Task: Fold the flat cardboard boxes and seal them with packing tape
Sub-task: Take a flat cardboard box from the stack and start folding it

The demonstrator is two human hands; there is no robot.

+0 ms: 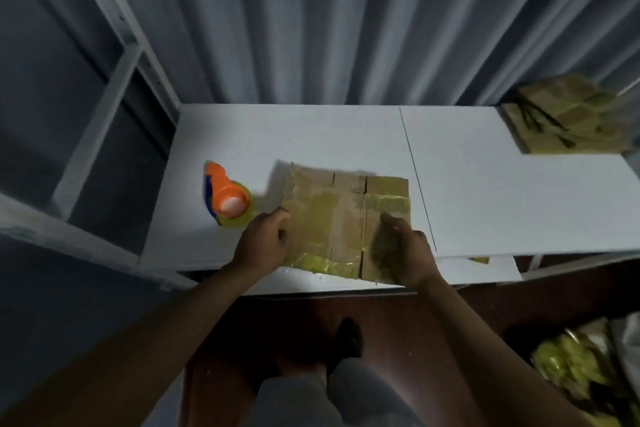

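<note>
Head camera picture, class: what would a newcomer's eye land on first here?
The orange tape dispenser stands out on the white table, left of the flat cardboard box. Both hands, left hand and right hand, are at the box's near edges. More flattened boxes sit far right.

One flattened cardboard box (346,222) lies on the desk (485,191), one tape dispenser (227,196) just left of it, one stack of flat boxes (568,118) far right.

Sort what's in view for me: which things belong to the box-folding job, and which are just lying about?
In the job:
flat box, under both hands
left hand
right hand
tape dispenser, left of the box
box stack, far right of the table

Lying about:
shelf frame
curtain
yellow scraps on the floor
</note>
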